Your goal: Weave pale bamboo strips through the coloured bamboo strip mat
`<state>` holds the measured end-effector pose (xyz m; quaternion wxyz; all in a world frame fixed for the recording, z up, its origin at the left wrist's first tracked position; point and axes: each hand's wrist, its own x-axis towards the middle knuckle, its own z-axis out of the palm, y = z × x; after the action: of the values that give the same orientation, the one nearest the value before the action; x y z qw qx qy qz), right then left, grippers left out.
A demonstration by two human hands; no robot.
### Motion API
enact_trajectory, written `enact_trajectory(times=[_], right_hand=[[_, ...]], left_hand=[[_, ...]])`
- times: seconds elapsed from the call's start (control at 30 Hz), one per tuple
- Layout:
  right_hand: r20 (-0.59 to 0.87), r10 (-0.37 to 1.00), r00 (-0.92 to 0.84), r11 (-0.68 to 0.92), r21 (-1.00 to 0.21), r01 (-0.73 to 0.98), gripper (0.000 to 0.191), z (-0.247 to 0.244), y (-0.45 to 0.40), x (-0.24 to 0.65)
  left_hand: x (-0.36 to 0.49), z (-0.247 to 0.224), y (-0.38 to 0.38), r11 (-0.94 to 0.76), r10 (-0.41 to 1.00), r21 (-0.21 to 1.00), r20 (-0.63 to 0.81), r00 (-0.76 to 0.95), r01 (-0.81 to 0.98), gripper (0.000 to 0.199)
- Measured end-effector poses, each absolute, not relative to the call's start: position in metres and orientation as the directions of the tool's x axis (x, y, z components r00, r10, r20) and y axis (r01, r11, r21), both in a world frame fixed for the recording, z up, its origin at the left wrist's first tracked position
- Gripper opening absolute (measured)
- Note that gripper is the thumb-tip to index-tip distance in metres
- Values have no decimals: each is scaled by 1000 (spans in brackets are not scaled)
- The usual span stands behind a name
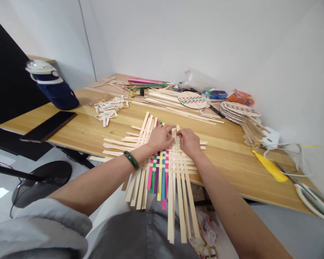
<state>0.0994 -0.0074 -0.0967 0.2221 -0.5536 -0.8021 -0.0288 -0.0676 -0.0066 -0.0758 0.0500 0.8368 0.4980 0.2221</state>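
Observation:
A half-woven mat of pale flat strips (182, 163), with pink, green, purple, yellow and blue strips (156, 176) through its middle, lies at the table's front edge. Its long loose ends hang over towards my lap. My left hand (160, 137), with a green bangle (131, 160) at the wrist, rests on the weave, fingers partly spread and one stretched to the right. Just to its right, my right hand (189, 142) has its fingers curled in a pinch at the upper end of a pale upright strip (178, 127). The fingertips partly hide what they grip.
Behind the mat lie loose pale strips (162, 99), a round woven piece (192, 100) and stacked discs (239, 110). White ribbon (108, 109), a phone (49, 126) and a blue bottle (54, 88) are left. A yellow tassel (270, 167) and scissors (314, 199) lie right.

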Motion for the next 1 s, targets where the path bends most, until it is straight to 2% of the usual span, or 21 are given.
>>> enact_trajectory(times=[0.1,0.2,0.33,0.53,0.7,1.0], right_hand=[[395,876,-278,381,-211,900,26,-98,-7,98],[394,879,-269,376,-223,899,26,-100,-6,98],[384,884,-267,371,-227,900,27,-99,-6,98],[375,888,-267,364,-219,905,27,-98,-6,98],[374,887,-271,368,-218,904,27,-99,-6,98],[383,883,-272,375,-226,899,25,-100,-5,98]], left_hand=[[-84,-67,-8,-444,882,314,319,347,839,35],[-101,-65,-13,-370,904,217,309,296,903,30],[-109,-73,-21,-374,903,138,278,327,917,28],[-98,-85,-22,-351,880,82,370,298,933,28],[-93,-88,-17,-319,880,62,389,271,946,36],[-89,-91,-12,-306,882,60,393,259,950,34]])
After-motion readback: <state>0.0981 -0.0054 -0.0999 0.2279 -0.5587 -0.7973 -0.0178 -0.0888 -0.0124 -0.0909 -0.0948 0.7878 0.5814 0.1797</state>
